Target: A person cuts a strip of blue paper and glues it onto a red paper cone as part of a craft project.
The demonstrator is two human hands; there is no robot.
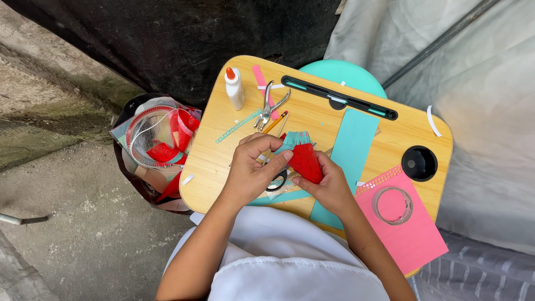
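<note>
Both hands over table (pixel 223 161) centre: right hand (pixel 329 187) clamped on red paper piece (pixel 305 163) from below to steady it, left hand (pixel 253 167) pinching its teal fringe (pixel 295 138) on top. Glue bottle (pixel 234 88), hole punch (pixel 269 106) parked behind, within reach.

The person wears white clothes with a line of small stitches along one edge. Both arms are bare. The left hand (pixel 252 167) and right hand (pixel 329 187) wear no gloves.
</note>
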